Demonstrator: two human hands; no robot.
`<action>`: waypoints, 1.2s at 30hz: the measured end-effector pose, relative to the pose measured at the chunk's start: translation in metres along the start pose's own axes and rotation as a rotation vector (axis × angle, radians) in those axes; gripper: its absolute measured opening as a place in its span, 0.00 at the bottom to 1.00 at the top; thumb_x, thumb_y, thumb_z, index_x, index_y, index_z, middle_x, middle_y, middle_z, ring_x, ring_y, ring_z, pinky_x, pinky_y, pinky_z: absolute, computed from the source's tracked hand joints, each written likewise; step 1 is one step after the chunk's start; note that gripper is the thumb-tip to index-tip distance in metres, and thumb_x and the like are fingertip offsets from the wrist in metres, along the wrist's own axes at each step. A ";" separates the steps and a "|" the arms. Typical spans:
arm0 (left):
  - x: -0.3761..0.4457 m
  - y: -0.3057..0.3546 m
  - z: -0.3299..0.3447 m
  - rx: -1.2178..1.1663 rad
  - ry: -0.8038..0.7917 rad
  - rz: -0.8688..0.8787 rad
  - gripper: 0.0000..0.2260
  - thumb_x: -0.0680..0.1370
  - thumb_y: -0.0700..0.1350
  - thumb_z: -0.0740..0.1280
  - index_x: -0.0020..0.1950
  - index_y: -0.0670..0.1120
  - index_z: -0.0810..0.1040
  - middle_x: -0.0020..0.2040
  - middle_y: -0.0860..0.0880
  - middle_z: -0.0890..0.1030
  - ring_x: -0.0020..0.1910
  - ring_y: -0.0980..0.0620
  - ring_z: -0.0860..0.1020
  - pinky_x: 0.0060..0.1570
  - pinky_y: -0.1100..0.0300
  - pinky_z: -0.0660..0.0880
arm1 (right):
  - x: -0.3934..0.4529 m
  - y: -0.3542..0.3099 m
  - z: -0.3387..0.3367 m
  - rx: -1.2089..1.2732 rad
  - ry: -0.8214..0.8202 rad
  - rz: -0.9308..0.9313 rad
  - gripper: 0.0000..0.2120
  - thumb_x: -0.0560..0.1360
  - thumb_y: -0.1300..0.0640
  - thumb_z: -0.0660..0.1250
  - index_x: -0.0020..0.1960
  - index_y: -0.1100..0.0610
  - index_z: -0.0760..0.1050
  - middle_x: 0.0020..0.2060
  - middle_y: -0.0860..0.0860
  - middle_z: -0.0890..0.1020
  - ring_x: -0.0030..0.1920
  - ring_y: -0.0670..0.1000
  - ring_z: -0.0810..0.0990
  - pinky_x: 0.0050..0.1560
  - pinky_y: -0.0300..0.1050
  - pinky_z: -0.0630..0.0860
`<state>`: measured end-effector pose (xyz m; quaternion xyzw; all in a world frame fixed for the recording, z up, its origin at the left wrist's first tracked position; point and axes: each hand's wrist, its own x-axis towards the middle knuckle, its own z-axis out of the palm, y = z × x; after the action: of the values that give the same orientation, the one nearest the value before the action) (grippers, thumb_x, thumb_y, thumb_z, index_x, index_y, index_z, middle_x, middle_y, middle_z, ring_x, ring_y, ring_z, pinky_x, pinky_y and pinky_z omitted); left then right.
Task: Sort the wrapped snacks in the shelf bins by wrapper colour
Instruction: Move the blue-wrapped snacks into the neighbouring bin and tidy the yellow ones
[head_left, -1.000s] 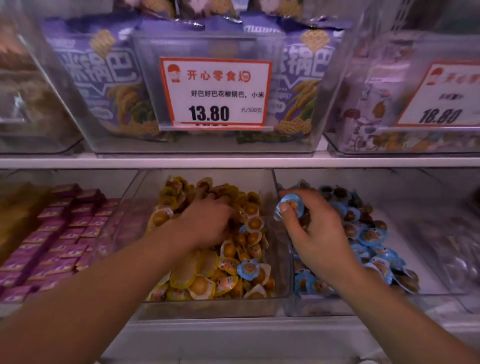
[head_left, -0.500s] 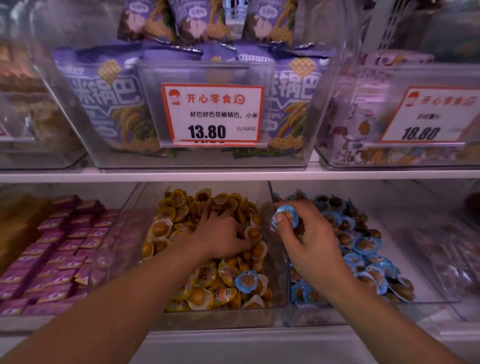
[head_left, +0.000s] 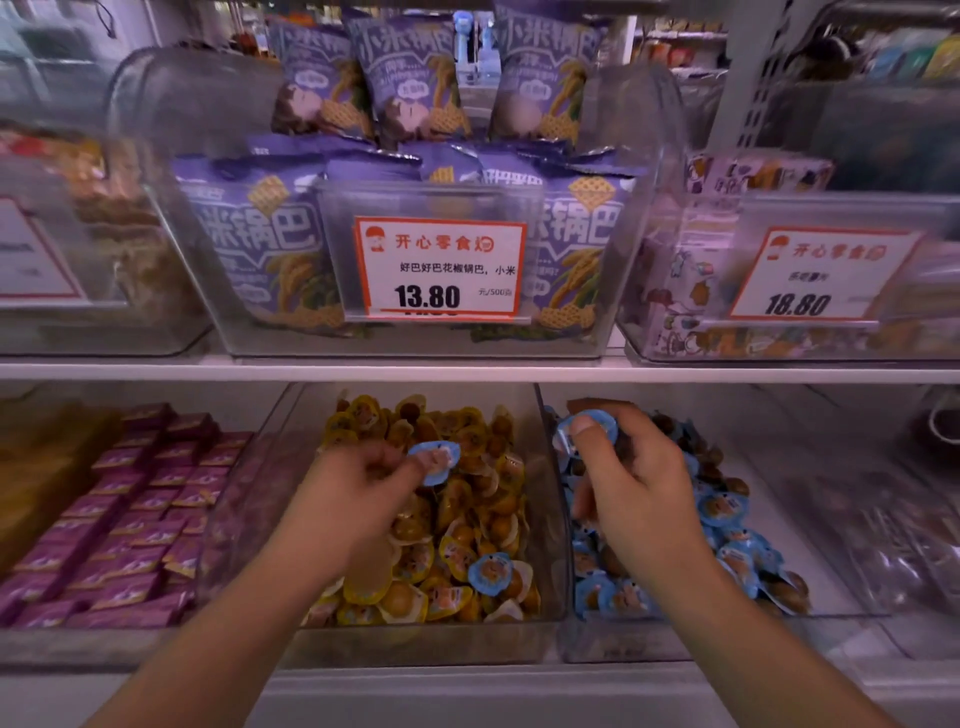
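Two hands, L (head_left: 358, 499) & R (head_left: 639, 499), each pinching blue snack, white shelf (head_left: 156, 371), clear bins

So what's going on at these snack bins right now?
A person is sorting wrapped snacks by colour. The left hand pinches a blue-wrapped snack above the yellow bin. The right hand holds another blue snack over the blue bin. One stray blue piece lies among the yellow ones near the front.
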<state>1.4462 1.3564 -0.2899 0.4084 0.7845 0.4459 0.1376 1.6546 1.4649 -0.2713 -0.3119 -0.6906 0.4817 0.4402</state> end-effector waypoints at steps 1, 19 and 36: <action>-0.008 0.002 -0.001 -0.075 0.037 -0.010 0.14 0.75 0.54 0.72 0.36 0.46 0.83 0.25 0.52 0.75 0.23 0.60 0.70 0.24 0.67 0.65 | -0.003 -0.006 0.002 0.057 -0.014 0.040 0.07 0.81 0.51 0.62 0.47 0.47 0.77 0.27 0.55 0.79 0.23 0.50 0.75 0.23 0.39 0.70; -0.021 -0.002 0.046 0.029 -0.262 0.430 0.22 0.76 0.67 0.59 0.69 0.65 0.68 0.52 0.66 0.76 0.51 0.65 0.77 0.46 0.67 0.75 | 0.020 0.004 -0.024 0.038 0.053 0.243 0.07 0.73 0.47 0.71 0.47 0.49 0.83 0.35 0.51 0.82 0.27 0.49 0.77 0.25 0.41 0.71; 0.008 -0.005 0.040 0.008 -0.181 0.286 0.15 0.74 0.47 0.74 0.58 0.58 0.79 0.44 0.62 0.81 0.42 0.62 0.78 0.40 0.68 0.73 | 0.038 0.028 -0.056 -1.142 -0.204 -0.082 0.28 0.79 0.44 0.62 0.77 0.41 0.59 0.79 0.46 0.58 0.62 0.55 0.79 0.60 0.53 0.77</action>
<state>1.4614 1.3843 -0.3156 0.5549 0.7046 0.4192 0.1413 1.6901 1.5287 -0.2779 -0.4249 -0.8914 0.0430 0.1519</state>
